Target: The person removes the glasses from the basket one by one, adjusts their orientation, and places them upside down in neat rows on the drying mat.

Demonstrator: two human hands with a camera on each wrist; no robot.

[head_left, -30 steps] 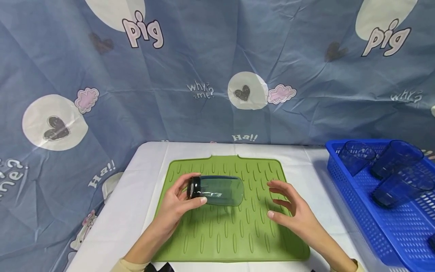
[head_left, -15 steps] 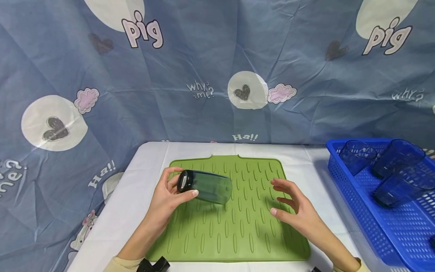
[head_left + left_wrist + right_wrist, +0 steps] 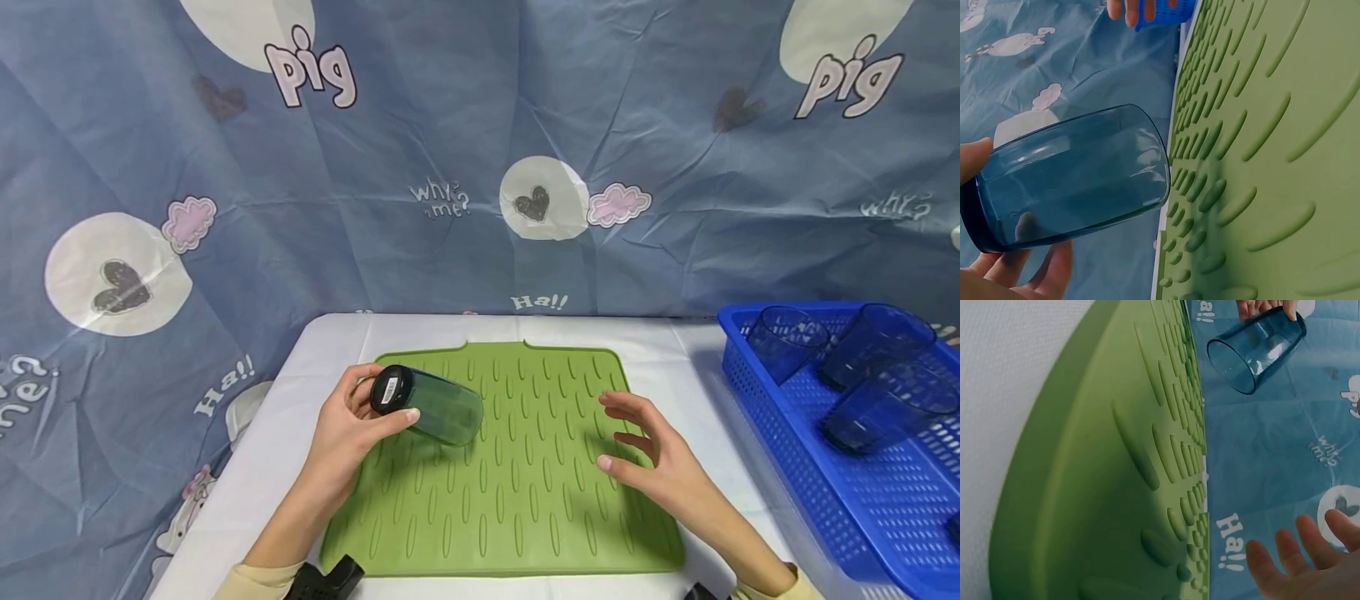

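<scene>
A tinted, blue-green drinking glass point(image 3: 447, 410) is held in the air above the left part of a green mat point(image 3: 517, 508), tilted so that its mouth points to the right and slightly down. Its thick, dark base faces the head camera and bears a white barcode label. The left hand point(image 3: 347, 435) grips it near this base, thumb on the near side and fingers round the far side. The right hand point(image 3: 663, 467) hovers over the mat's right part, well apart from the glass, fingers loosely bent and thumb spread wide from them. The ridged mat lies on a white-covered tabletop point(image 3: 247, 508). Beside it, to the right, stands a blue plastic basket point(image 3: 806, 475) with three more glasses point(image 3: 873, 417) leaning inside. Behind everything hangs a printed blue cloth point(image 3: 450, 117).
</scene>
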